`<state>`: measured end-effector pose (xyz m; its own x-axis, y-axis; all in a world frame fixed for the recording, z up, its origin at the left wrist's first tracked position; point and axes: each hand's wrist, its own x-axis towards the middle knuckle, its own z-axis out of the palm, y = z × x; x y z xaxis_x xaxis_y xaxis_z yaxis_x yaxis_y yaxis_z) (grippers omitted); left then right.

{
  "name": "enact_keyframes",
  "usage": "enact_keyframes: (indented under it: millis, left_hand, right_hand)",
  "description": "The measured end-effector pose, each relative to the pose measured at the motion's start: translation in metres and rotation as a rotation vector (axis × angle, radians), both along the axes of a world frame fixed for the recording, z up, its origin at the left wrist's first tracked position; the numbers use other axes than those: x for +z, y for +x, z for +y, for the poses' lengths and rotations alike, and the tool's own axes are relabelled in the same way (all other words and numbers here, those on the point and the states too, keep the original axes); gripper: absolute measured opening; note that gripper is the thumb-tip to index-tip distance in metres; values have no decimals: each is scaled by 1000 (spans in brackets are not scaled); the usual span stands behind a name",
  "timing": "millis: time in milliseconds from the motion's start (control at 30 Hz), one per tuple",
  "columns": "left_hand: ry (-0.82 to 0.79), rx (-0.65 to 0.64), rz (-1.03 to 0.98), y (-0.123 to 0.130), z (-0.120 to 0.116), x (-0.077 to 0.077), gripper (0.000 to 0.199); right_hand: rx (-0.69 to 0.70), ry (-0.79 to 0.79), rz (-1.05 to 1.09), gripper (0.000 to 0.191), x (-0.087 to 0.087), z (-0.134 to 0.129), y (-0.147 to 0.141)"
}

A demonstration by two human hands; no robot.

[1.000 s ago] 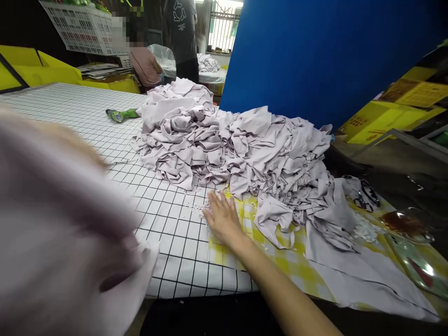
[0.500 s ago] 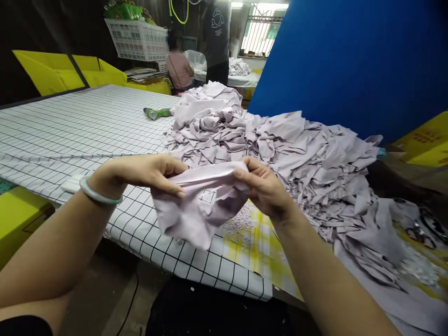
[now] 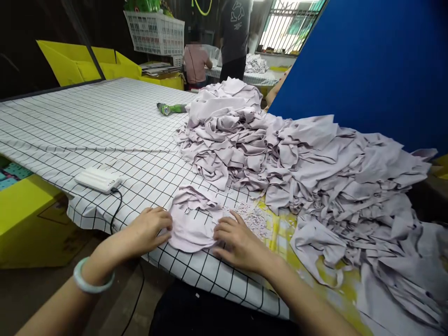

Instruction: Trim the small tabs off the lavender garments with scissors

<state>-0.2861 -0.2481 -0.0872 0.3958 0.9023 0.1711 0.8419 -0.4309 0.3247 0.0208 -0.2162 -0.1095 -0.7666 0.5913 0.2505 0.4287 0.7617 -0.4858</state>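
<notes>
A pale lilac cloth piece point(image 3: 192, 231) with an opening in its middle lies on the checked table cover point(image 3: 140, 163), close to the front edge. At its left edge is my left hand point(image 3: 150, 229), fingers bent and a little apart, touching the fabric. My right hand point(image 3: 238, 238) rests at the right edge of the piece with its fingers spread. Behind and to the right rises a large heap of similar lilac cloth point(image 3: 297, 158). Small fabric scraps point(image 3: 255, 219) are scattered just beyond my right hand.
A white power bank point(image 3: 98, 179) with a black cable sits at the left. Farther back lies a green tool point(image 3: 171, 109). Yellow boxes point(image 3: 28, 224) stand at the left, and a blue panel point(image 3: 367, 60) slants at the right. Two people are in the background.
The cloth piece, held up in both hands before, now lies on the table. Both hands have moved down and loosened. The view has shifted, showing the power bank fully.
</notes>
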Motion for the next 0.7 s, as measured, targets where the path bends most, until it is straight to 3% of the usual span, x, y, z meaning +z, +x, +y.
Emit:
enact_keyframes:
  millis: [100,200,267,333,400,433,533,633,700]
  left_hand:
    - [-32,8,5,10,8,-24,14]
    - [77,207,48,24,39,-31,35]
    - [59,241,120,31,60,-31,48]
    - [16,192,176,33,75,-29,40]
    - [1,156,196,30,81,-23,16]
    - [9,168,200,28,79,-18,9]
    - [55,148,87,25,60,2,13]
    - [-19,-131,-161,29,26,17,7]
    - [-87,-212,-277,29,6,16,6]
  right_hand:
    - [-212,-38,104,8,-20,-6,-3]
    - [-516,17,105,12,-24,1,-17]
    - [-628,68,-26,22,-24,7,-29]
    - [-649,111,-189,29,-26,10,-37]
    - [-639,135,-283,16,-29,14,-39]
    - [-640,140,-294,9,-31,16,-38]
    - [-679,148,-240,12,-31,21,-32]
    - [-700,125,-40,8,-16,11,-25]
    - [-603,29,111,8,-3,-13,-14]
